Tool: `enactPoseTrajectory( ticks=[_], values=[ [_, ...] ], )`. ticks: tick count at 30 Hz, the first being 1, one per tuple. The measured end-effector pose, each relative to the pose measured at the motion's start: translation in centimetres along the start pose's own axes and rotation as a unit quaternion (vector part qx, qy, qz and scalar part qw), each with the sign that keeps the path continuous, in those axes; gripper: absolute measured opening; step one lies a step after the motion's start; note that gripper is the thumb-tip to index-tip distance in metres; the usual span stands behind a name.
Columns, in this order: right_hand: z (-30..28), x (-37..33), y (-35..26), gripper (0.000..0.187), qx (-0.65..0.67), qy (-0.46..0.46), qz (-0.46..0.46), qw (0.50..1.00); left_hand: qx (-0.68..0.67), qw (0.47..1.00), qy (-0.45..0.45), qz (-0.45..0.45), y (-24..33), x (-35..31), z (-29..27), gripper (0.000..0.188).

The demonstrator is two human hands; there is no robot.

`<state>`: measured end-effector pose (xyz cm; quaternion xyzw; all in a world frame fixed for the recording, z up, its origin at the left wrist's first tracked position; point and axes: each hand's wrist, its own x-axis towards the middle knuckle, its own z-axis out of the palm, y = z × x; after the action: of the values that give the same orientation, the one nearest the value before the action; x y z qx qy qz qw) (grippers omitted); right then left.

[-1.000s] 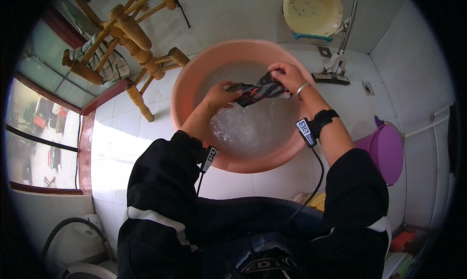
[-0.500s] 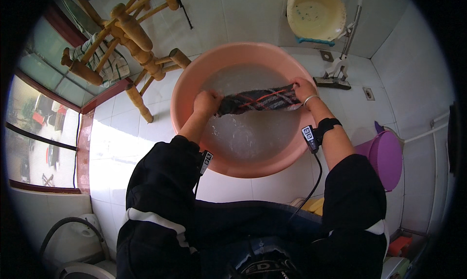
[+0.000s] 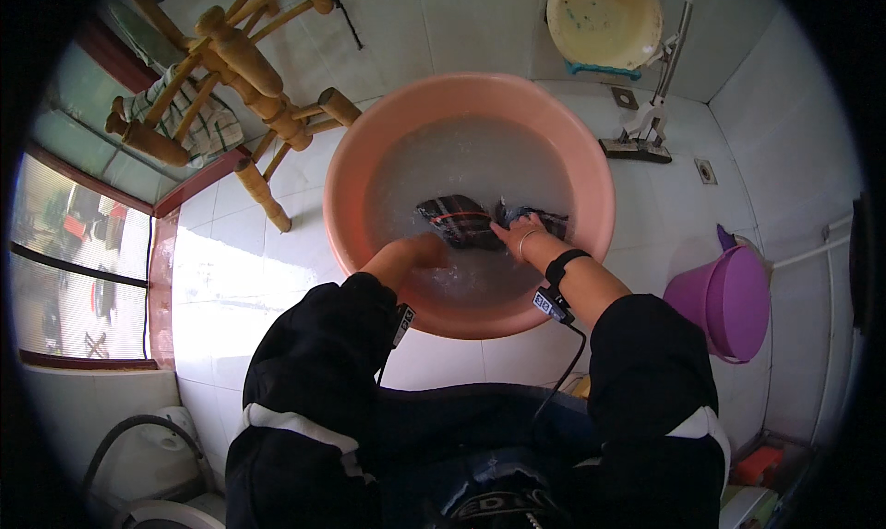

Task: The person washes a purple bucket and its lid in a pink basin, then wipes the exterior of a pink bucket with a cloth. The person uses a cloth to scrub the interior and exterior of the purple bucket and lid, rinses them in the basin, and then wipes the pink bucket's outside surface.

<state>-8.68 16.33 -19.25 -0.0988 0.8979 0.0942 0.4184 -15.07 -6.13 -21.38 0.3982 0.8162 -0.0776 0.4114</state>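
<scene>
A large pink basin [image 3: 346,178] on the tiled floor holds cloudy grey water [image 3: 452,151]. Dark plaid cloth [image 3: 459,217] with red stripes lies bunched and partly sunk in it, part of it to the right of my right hand. My right hand [image 3: 524,233], with a bracelet at its wrist, rests on the cloth, thumb and fingers apart. Just left of the cloth, my left hand [image 3: 426,250] dips into the water near the basin's front. Its fingers are hidden, so whether it grips any cloth does not show.
Wooden stools [image 3: 263,105] with a checked towel [image 3: 217,128] stand at the far left. Behind on the right are a cream basin [image 3: 604,17] and a mop [image 3: 637,149]. A purple bucket [image 3: 720,303] is on the right. Cabled devices are strapped to both forearms.
The plaid cloth, held stretched between both hands above the water, has come down into it and bunched up. Both hands moved lower and closer together; the right hand's fingers have spread.
</scene>
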Motion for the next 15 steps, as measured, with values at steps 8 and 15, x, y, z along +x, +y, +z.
enactPoseTrajectory(
  ticks=[8, 15],
  values=[
    [-6.0, -2.6, 1.4, 0.041, 0.187, 0.196, -0.078, 0.959, -0.713, 0.683, 0.048, -0.148, 3.3, -3.9, -5.6, 0.098],
    [-12.9, -6.7, 1.2, 0.04, 0.457, 0.335, -0.432, 0.701, -0.873, 0.485, 0.061, 0.001, 2.5, -3.8, -10.0, 0.06]
  ],
)
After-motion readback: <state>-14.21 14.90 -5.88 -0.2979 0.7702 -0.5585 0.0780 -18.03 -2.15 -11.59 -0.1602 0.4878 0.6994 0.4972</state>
